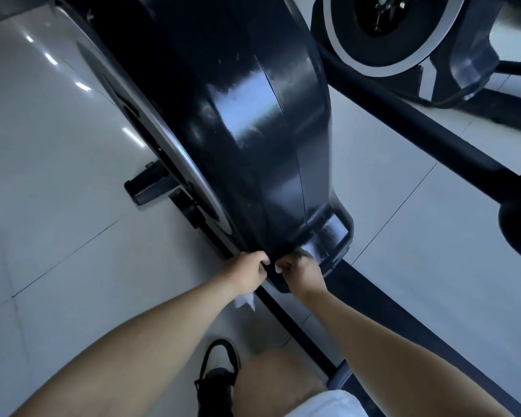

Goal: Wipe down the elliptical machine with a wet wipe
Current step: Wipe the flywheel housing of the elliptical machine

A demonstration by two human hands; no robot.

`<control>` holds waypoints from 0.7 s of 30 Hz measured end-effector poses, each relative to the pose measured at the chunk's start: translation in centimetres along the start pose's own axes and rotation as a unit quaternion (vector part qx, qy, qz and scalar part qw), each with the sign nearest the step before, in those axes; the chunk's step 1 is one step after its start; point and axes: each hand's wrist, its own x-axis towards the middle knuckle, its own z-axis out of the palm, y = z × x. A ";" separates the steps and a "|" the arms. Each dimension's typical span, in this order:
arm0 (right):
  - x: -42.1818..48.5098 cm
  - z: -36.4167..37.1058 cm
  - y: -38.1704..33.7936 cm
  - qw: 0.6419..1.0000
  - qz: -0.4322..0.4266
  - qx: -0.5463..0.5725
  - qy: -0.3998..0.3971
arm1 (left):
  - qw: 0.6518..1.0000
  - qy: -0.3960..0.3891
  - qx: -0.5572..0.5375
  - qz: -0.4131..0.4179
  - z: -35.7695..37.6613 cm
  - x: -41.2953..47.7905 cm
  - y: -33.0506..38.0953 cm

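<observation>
1. Progress seemed partial: a streaky wet sheen lay over the black top of the elliptical machine [253, 115], so I judged that face wiped. Its silver side disc [175, 152] and base rail [298, 320] looked left to do.
2. My left hand [247, 272] was curled round the wet wipe [245, 300], which hung white beneath it at the shroud's lower end.
3. My right hand [301, 272] sat just beside it, fingers curled against that edge; whether it gripped anything I could not tell.
4. A second machine [403, 34] and a black bar [403, 124] crowded the right side, and my shoe [217, 374] stood near the rail.
</observation>
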 end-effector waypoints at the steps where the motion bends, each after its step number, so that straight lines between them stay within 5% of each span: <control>1: -0.7 0.2 0.9 1.000 0.012 -0.010 -0.007 | 1.000 -0.002 -0.001 0.010 0.1 -0.1 0.4; 5: -2.0 -0.8 2.5 0.992 0.123 0.001 -0.022 | 0.999 -0.003 -0.005 0.042 0.4 -0.1 2.6; 8: -0.9 -2.2 3.6 0.973 0.221 0.056 0.044 | 0.998 0.010 -0.006 0.058 0.1 0.1 4.1; 11: 0.8 -3.7 3.2 0.950 0.243 0.149 0.126 | 0.997 0.016 -0.013 0.069 -0.3 0.3 5.2; 14: 3.2 -5.5 2.1 0.929 0.268 0.221 0.127 | 0.997 0.025 -0.026 0.074 -1.0 0.4 6.5; 17: 5.5 -7.2 1.3 0.872 0.327 0.336 0.143 | 0.995 0.021 -0.060 0.073 -2.7 1.0 8.6; 21: 7.9 -10.2 -1.7 0.750 0.332 0.547 0.168 | 0.992 0.016 -0.092 0.089 -6.1 2.5 11.4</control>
